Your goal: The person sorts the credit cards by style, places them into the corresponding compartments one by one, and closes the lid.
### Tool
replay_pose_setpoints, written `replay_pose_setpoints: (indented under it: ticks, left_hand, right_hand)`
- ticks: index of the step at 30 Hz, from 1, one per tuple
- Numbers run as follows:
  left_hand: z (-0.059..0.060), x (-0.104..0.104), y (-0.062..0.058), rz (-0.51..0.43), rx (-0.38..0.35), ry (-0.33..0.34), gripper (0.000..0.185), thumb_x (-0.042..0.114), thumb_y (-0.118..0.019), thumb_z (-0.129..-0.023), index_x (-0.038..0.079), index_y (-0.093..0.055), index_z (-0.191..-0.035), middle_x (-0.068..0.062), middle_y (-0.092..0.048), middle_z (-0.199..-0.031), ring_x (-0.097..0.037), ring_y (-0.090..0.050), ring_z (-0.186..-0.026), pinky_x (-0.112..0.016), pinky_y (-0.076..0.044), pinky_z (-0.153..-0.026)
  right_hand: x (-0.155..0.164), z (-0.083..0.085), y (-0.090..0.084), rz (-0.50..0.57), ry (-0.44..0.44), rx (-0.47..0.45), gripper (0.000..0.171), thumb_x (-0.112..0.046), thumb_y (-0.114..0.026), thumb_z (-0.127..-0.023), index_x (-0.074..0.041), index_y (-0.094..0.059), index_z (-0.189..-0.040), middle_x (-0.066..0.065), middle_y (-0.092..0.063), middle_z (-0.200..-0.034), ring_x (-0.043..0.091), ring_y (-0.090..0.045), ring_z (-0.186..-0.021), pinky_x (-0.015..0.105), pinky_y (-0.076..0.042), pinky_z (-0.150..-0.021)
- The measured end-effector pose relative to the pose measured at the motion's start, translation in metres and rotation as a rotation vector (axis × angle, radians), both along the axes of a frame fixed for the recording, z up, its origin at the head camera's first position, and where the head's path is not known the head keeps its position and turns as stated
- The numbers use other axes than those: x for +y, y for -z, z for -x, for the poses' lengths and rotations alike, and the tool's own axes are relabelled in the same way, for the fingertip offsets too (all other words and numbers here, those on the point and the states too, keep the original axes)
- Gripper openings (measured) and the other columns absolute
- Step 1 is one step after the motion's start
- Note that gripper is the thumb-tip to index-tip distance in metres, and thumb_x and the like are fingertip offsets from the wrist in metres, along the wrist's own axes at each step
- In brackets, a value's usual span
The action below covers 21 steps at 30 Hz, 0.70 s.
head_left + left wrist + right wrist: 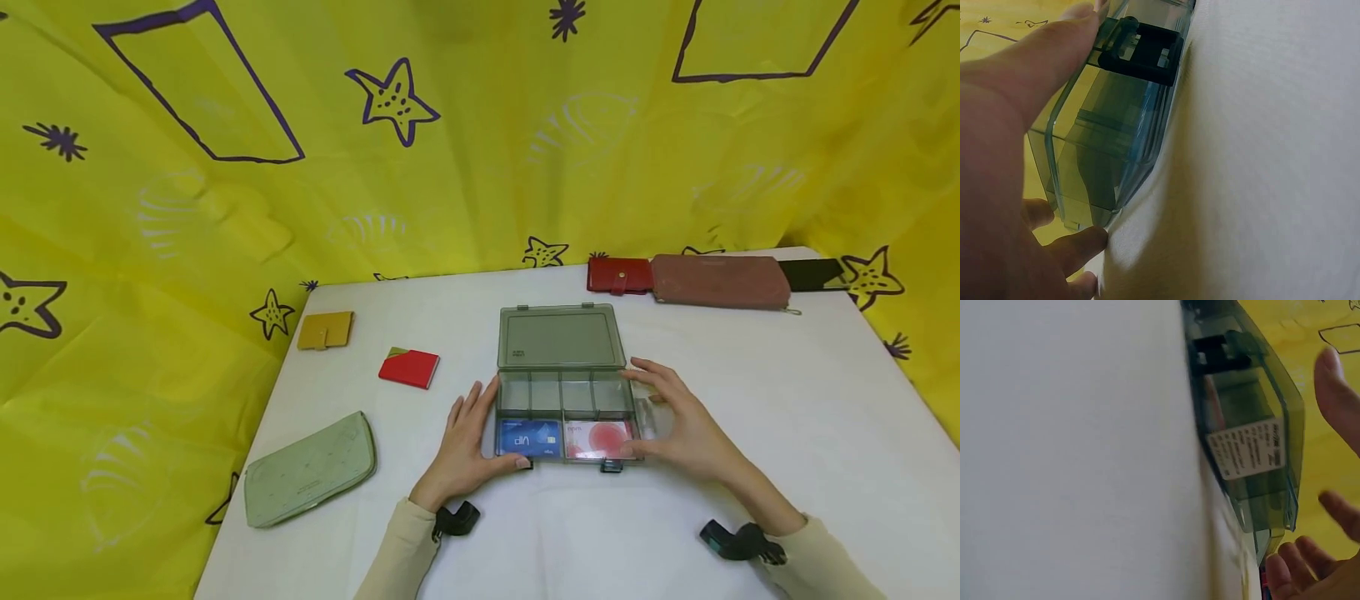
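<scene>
Left hand: the left hand (467, 437) rests against the left end of the clear box (564, 417), fingers nearly straight along its wall and thumb at the front corner; it steadies the box, nothing is clasped.
Left wrist view: a thumb lies along the top edge of the clear box (1110, 131) by its dark latch (1141, 50), and the lower fingers touch the base at the table (1260, 156).
Box: it sits in the middle of the white table (787, 417), lid (561, 336) thrown back flat behind it, two dark latches on the front edge.
Inside: a blue card (529, 437) in the front left compartment, a pink card (598, 438) in the front right one; the back row looks bare.
Right hand: the right hand (678, 421) is open and cupped beside the right end of the box, fingers spread; from the right wrist view the fingertips stand just off the wall, so I cannot tell whether any touch it.
Doing it well: I judge both hands should press evenly from the two ends so the box does not slide, keeping fingers away from the hinge and latches.
Count: one box, two cards, two hands.
Around, left to right: one green pouch (311, 469), one yellow wallet (326, 330), one red card holder (408, 367), one red wallet (619, 275), one long brown wallet (720, 282), one black case (810, 273).
</scene>
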State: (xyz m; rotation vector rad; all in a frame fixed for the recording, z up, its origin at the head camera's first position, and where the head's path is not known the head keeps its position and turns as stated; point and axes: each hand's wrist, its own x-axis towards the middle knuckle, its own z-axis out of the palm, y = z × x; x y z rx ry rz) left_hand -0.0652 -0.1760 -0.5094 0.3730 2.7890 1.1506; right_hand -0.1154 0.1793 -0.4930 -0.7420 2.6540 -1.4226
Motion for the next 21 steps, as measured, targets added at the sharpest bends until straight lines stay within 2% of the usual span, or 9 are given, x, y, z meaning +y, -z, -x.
replay_pose_setpoints:
  ticks: [2,4,8,11,14,18,21]
  left_hand:
    - [0.0,0.0,0.0,0.001,0.0,-0.003,0.119,0.051,-0.087,-0.081,0.019,-0.018,-0.172,-0.006,-0.028,-0.176,-0.031,-0.013,-0.166,-0.059,-0.004,-0.134]
    - [0.0,0.001,0.0,-0.001,-0.002,-0.006,0.119,0.051,-0.087,-0.08,0.019,-0.018,-0.172,-0.006,-0.028,-0.176,-0.031,-0.013,-0.166,-0.059,-0.004,-0.134]
    - [0.0,0.002,0.0,-0.01,-0.008,-0.001,0.119,0.051,-0.087,-0.081,0.018,-0.018,-0.172,-0.006,-0.028,-0.176,-0.031,-0.013,-0.166,-0.058,-0.004,-0.134]
    - [0.001,0.003,-0.002,-0.014,-0.011,0.003,0.12,0.051,-0.088,-0.08,0.018,-0.018,-0.172,-0.006,-0.027,-0.176,-0.031,-0.013,-0.166,-0.058,-0.003,-0.134]
    - [0.001,0.004,-0.002,-0.019,-0.013,-0.005,0.12,0.052,-0.088,-0.079,0.019,-0.019,-0.172,-0.007,-0.028,-0.176,-0.032,-0.014,-0.166,-0.06,-0.004,-0.134]
    - [0.001,0.004,-0.003,-0.03,-0.014,-0.018,0.119,0.051,-0.088,-0.079,0.019,-0.021,-0.172,-0.008,-0.029,-0.175,-0.032,-0.015,-0.166,-0.06,-0.004,-0.134]
    - [0.0,0.005,-0.002,-0.031,-0.009,-0.028,0.119,0.051,-0.088,-0.079,0.019,-0.021,-0.171,-0.008,-0.029,-0.175,-0.032,-0.015,-0.166,-0.06,-0.004,-0.134]
  right_hand:
    - [0.002,0.007,0.0,0.048,0.001,-0.066,0.098,-0.02,-0.096,-0.08,-0.011,-0.042,-0.161,0.019,-0.042,-0.164,0.025,-0.048,-0.14,0.014,-0.048,-0.102]
    - [0.005,0.016,0.002,0.147,-0.029,-0.17,0.097,-0.013,-0.087,-0.089,-0.007,-0.028,-0.166,0.025,-0.04,-0.164,0.017,-0.052,-0.139,0.005,-0.044,-0.102]
    - [0.01,0.032,0.008,0.37,-0.139,-0.383,0.097,0.003,-0.072,-0.097,-0.001,-0.008,-0.169,0.039,-0.021,-0.167,-0.006,-0.049,-0.138,0.01,-0.048,-0.105]
    - [0.013,0.04,0.012,0.51,-0.204,-0.505,0.1,0.012,-0.067,-0.095,0.0,-0.001,-0.169,0.04,-0.01,-0.169,-0.01,-0.05,-0.136,0.016,-0.052,-0.106]
    - [0.014,0.043,0.016,0.591,-0.234,-0.565,0.101,0.015,-0.065,-0.094,0.0,0.001,-0.169,0.029,-0.019,-0.169,-0.007,-0.052,-0.137,0.02,-0.054,-0.106]
    - [0.015,0.044,0.019,0.658,-0.262,-0.598,0.1,0.018,-0.062,-0.093,-0.002,-0.002,-0.17,-0.001,-0.035,-0.161,-0.003,-0.052,-0.138,0.022,-0.056,-0.105]
    - [0.015,0.045,0.02,0.677,-0.282,-0.591,0.099,0.019,-0.062,-0.092,-0.001,-0.004,-0.17,-0.009,-0.039,-0.158,-0.002,-0.052,-0.139,0.02,-0.054,-0.106]
